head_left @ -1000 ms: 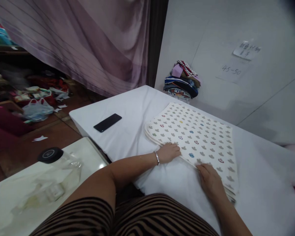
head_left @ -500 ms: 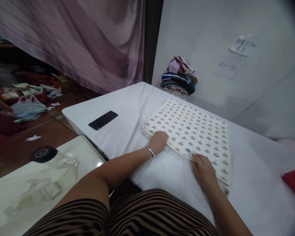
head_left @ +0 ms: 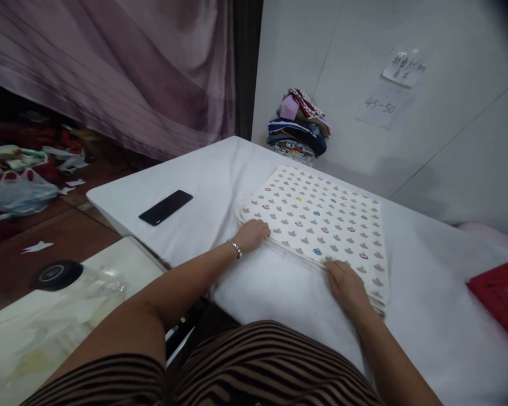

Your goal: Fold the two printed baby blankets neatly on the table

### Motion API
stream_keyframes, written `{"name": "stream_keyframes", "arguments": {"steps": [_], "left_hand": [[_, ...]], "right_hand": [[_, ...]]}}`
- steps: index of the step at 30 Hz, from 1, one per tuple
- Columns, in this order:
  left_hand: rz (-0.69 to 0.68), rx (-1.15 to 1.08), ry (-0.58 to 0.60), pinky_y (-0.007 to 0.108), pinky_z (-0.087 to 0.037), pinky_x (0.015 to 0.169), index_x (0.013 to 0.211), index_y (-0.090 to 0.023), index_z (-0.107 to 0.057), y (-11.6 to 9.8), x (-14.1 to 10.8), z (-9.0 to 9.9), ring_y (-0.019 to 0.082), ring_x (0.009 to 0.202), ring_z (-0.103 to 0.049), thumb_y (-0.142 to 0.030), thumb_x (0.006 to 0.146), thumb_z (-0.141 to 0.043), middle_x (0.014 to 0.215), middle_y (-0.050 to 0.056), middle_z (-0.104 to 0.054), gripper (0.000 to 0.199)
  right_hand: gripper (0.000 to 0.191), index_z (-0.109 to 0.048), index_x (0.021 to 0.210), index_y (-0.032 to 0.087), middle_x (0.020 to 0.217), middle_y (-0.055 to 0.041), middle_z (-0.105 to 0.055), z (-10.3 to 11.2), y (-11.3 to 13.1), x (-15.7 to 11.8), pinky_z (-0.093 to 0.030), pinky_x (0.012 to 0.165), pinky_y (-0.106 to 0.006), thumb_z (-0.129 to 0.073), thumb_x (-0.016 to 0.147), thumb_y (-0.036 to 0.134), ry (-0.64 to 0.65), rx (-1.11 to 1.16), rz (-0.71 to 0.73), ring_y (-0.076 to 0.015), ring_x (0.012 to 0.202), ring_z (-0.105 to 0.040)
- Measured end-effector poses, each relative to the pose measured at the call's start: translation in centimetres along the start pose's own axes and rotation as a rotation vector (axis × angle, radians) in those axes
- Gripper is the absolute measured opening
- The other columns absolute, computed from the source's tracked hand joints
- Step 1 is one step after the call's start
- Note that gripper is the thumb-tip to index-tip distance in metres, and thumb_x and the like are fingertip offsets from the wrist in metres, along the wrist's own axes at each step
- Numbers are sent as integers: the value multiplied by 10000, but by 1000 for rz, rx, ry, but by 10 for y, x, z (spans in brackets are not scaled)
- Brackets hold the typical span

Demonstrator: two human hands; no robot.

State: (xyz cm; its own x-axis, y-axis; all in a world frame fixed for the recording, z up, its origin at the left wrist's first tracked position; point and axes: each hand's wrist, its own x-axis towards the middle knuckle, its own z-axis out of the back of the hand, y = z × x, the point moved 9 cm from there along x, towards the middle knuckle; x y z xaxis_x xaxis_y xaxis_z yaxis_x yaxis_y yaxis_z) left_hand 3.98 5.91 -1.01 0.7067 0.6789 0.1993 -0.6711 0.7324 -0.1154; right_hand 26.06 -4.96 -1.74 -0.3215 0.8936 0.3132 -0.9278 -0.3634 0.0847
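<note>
A folded white cloth (head_left: 309, 214), printed with grey cloud-like shapes and a few coloured ones, lies in layers on a white-covered table (head_left: 211, 169). My left hand (head_left: 253, 235), with a bracelet at the wrist, is closed on its near edge close to the rounded left corner. Farther right on the same edge, my right hand (head_left: 346, 285) has its fingers over the top layer and its thumb at the edge. The undersides of both grips are hidden.
A black phone (head_left: 166, 207) lies left of the cloth. A red item (head_left: 502, 299) sits at the table's right. Folded clothes (head_left: 298, 127) are stacked by the wall. A side table (head_left: 122, 248) at left holds a clear, black-lidded container (head_left: 57, 275).
The whole view has shifted, so most things appear farther left. My left hand has slid slightly toward the cloth's left corner. My right hand stays at nearly the same spot on the edge.
</note>
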Motion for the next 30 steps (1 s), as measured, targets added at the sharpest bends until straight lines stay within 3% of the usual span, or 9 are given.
{"name": "stream_keyframes", "arguments": {"steps": [5,11,16,20,25,30], "left_hand": [[26,-25,20,332,-375,767,821,-173,-603,-1,1,3,188,879,-531,-31,755,-437,872,55,-618,228],[-28,-121,-38,342,-368,837,940,-192,-607,-12,-2,12,189,935,-530,-78,692,-499,953,50,-614,293],[-87,-189,-42,339,-365,849,903,-210,-641,-22,2,12,176,933,-537,-250,809,-520,978,35,-618,158],[-101,-204,7,316,-382,802,845,-214,-666,-26,8,7,159,873,-541,-311,883,-450,919,30,-630,239],[-35,-304,44,275,-424,769,849,-214,-673,-18,23,10,144,871,-561,-372,911,-385,904,21,-644,334],[-78,-189,18,324,-389,959,1076,-199,-619,-12,61,3,184,1118,-501,-314,890,-431,1193,61,-590,289]], "right_hand": [[308,-598,1112,171,950,-92,-626,4,2,2,-469,753,-327,-357,940,254,13,14,-22,-215,877,-560],[293,-631,1051,187,998,-96,-617,6,12,13,-468,797,-343,-403,933,329,31,46,6,-223,922,-551],[301,-637,1085,218,1004,-84,-616,3,19,25,-475,806,-343,-394,932,310,89,146,5,-207,918,-556],[312,-655,1055,230,1013,-68,-622,5,18,29,-472,822,-320,-387,934,336,121,265,-51,-193,949,-560],[337,-669,999,229,1015,-61,-638,6,-3,42,-466,857,-326,-356,929,331,124,389,-139,-192,970,-571],[408,-583,1213,221,1336,-71,-496,-13,-40,72,-363,1022,-382,-360,907,374,224,304,-174,-235,1230,-440]]}}
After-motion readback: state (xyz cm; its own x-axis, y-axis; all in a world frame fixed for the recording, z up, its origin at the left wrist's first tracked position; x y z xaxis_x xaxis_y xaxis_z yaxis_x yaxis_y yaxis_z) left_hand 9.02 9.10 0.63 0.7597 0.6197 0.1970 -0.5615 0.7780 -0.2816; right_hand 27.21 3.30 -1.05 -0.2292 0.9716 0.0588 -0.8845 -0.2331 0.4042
